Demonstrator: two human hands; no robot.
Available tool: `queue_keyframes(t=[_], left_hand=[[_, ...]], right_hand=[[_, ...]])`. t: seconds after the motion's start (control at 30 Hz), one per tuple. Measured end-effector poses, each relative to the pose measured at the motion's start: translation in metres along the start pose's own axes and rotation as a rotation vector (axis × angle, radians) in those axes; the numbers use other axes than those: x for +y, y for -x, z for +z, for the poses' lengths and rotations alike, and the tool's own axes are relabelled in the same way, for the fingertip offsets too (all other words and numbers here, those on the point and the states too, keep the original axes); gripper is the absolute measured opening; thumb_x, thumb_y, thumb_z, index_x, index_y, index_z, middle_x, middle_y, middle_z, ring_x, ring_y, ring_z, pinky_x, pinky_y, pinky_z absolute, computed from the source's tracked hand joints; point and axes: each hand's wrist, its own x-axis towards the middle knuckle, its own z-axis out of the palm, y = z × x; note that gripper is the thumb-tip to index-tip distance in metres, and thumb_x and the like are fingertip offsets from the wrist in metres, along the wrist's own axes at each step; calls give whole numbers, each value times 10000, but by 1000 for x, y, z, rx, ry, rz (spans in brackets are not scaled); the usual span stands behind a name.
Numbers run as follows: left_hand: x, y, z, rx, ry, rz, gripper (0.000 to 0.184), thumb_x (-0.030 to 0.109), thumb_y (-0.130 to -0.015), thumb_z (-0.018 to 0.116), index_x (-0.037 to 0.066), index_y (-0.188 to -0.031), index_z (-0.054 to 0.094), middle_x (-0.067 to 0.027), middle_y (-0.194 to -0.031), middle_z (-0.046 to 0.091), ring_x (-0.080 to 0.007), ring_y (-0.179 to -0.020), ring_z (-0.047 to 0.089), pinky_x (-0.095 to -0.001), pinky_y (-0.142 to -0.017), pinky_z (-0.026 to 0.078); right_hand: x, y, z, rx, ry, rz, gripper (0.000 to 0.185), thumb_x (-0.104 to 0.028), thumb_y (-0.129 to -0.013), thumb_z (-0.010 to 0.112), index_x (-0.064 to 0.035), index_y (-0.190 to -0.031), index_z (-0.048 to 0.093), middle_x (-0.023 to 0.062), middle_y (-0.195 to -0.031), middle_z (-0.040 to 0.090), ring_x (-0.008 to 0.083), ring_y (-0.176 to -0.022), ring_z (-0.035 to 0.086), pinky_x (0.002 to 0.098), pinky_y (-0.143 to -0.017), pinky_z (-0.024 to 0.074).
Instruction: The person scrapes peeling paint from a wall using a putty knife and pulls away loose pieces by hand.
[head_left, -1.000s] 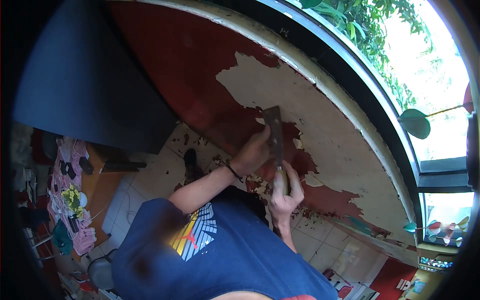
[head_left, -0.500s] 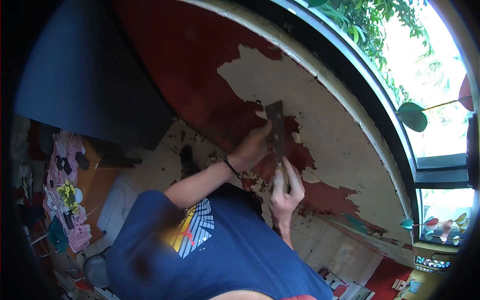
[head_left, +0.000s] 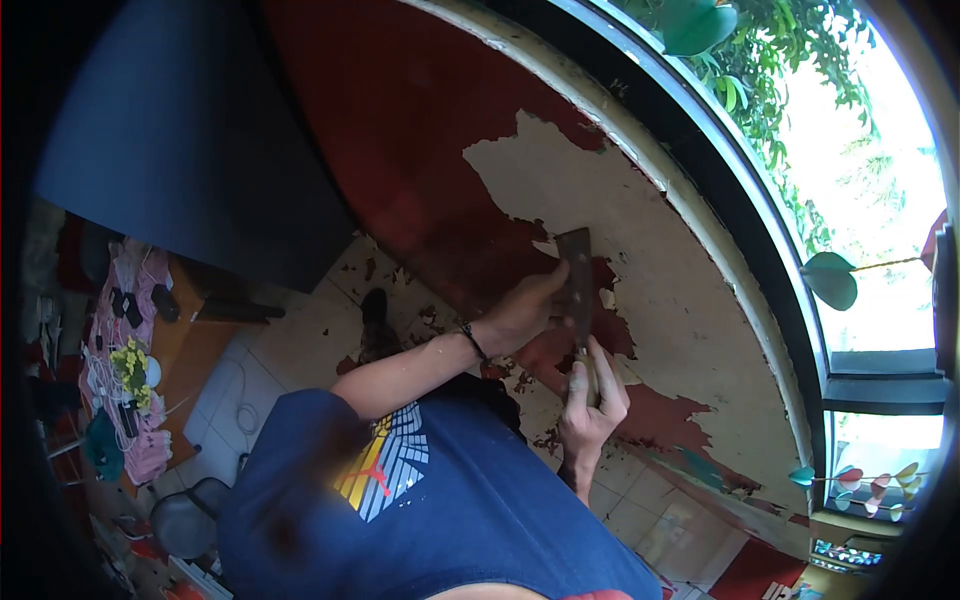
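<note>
A paint scraper point(head_left: 576, 285) with a wide flat blade lies against the wall, its blade tip on the bare patch beside the red paint. My right hand point(head_left: 593, 400) is closed around its handle, with fingers stretched along it towards the blade. At the blade's left side, my left hand point(head_left: 525, 310), with a dark band on the wrist, has its fingers against the metal; some fingertips are hidden behind it. Red paint point(head_left: 400, 140) with ragged edges borders the pale bare wall point(head_left: 690, 300). A small loose flake point(head_left: 545, 247) stands out near the blade tip.
Paint flakes point(head_left: 370, 268) litter the tiled floor. A large dark panel point(head_left: 190, 150) stands at the left, above a wooden table point(head_left: 195, 345) with a pink cloth and clutter. A window ledge point(head_left: 690, 205) runs along the wall's edge, with a leaf garland point(head_left: 830, 280) hanging beside the window.
The view has shifted, so the wall, hands and scraper appear slightly lower and further right. Against the wall, the scraper and both hands have hardly moved.
</note>
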Motion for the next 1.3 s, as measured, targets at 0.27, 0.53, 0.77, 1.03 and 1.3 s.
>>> queue_keyframes(t=[0.27,0.53,0.77,1.03,1.3], left_hand=[[-2,-12,-37,-34,251,111,306,453,-961,415,193,-1067,536,29,-912,549,-109,-874,536,-315,-753,441],[-3,-3,-13,22,47,43,401,472,-968,378,134,-1104,547,-1,-938,587,-122,-899,566,-334,-825,456],[-2,-2,-13,28,1,76,351,434,-968,404,132,-1084,539,4,-909,567,-141,-865,571,-358,-795,470],[1,-3,-11,50,-22,107,355,448,-962,413,150,-1112,536,4,-924,571,-144,-877,567,-366,-804,468],[-1,-5,-19,57,-13,74,322,424,-967,421,164,-1117,540,12,-916,567,-131,-847,561,-365,-798,464]], right_hand=[[-8,-21,36,60,-38,-63,286,29,-833,558,60,-1113,602,159,-938,641,166,-742,601,267,-652,483],[-14,-3,18,43,-40,148,280,49,-809,565,68,-1084,608,202,-983,627,258,-822,630,316,-742,503],[-7,2,27,62,-23,60,272,6,-869,544,91,-1126,576,95,-869,603,71,-560,494,202,-499,395],[-4,1,22,48,-39,50,275,18,-871,522,93,-1130,571,97,-901,598,60,-538,484,202,-480,390],[-22,1,21,91,-34,95,273,38,-845,532,83,-1108,588,155,-963,613,168,-701,565,264,-616,451]])
